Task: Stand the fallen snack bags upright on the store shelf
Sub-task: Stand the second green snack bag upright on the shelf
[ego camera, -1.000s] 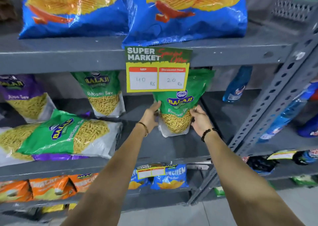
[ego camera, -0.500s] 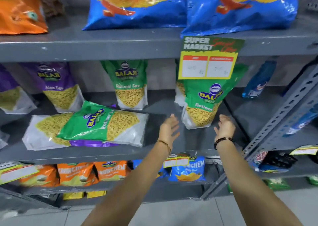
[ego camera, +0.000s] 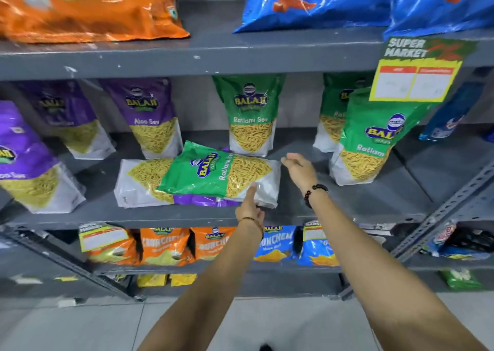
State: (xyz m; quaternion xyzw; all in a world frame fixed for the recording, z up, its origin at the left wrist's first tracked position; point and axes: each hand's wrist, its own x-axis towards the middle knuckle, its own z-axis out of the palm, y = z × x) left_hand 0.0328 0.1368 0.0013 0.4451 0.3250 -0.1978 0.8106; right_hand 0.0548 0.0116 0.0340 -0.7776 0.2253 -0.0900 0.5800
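Green Ratlami Sev bag [ego camera: 213,174] lies flat atop a purple bag [ego camera: 205,200] on the middle shelf [ego camera: 361,206]; left hand [ego camera: 250,206] and right hand [ego camera: 300,170], both open and empty, reach its right end, next needing a two-handed lift upright.

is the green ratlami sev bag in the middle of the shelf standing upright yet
No, the green Ratlami Sev bag lies flat on its side atop a purple bag.
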